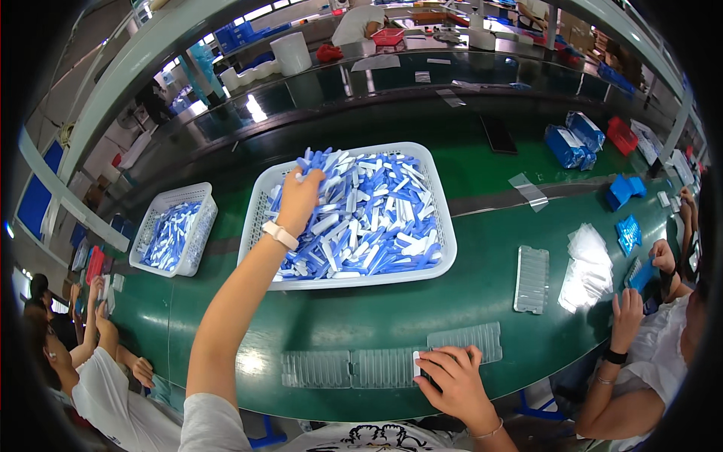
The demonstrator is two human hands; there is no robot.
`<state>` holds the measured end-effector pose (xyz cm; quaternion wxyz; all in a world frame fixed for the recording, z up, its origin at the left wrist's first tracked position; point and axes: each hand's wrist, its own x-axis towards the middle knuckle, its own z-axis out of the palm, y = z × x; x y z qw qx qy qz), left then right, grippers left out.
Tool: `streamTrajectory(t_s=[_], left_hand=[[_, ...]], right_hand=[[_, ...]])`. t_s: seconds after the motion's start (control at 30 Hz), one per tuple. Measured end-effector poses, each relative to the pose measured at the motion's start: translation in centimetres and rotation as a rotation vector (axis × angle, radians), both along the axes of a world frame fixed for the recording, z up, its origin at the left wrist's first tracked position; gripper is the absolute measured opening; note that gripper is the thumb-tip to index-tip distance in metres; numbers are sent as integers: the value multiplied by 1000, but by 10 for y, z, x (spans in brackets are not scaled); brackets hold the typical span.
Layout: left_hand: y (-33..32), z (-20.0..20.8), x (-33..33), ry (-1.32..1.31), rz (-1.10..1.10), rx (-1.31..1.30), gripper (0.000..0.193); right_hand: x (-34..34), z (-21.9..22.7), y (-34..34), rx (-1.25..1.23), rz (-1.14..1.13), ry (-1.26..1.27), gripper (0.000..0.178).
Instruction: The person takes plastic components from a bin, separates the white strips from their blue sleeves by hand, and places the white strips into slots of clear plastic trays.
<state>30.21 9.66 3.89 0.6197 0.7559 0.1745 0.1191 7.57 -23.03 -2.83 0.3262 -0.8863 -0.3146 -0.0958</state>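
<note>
A large white basket [449, 252] is heaped with slim blue and white plastic pieces [376, 215]. At its left side my left hand [300, 200] reaches into the heap, fingers curled round some of these pieces. Near the table's front edge my right hand [461, 384] pinches one white piece [416, 364] at the right end of a clear ribbed plastic tray [384, 368]. Another clear tray [316, 369] adjoins it on the left. A third clear tray [478, 341] lies just beyond my right hand, partly covered by the fingers.
A smaller white basket [205, 241] of similar pieces stands left. To the right are a clear tray [532, 280], clear plastic sheets [587, 267] and blue packs [572, 143]. Co-workers sit on both sides; one's hand [627, 320] is at the right. A dark flat slab [497, 135] lies farther back.
</note>
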Motion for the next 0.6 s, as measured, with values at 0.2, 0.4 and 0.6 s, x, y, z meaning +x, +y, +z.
streamTrajectory(t_s=[0.2,0.4,0.6], left_hand=[[-27,3,-6,-130,-205,228,33],[-32,15,-6,-4,-416,-270,22],[-28,23,-5,96,-486,-567,32]], right_hand=[[1,2,2,28,1,-10,26],[1,1,2,18,6,0,25],[0,1,2,-2,7,-3,24]])
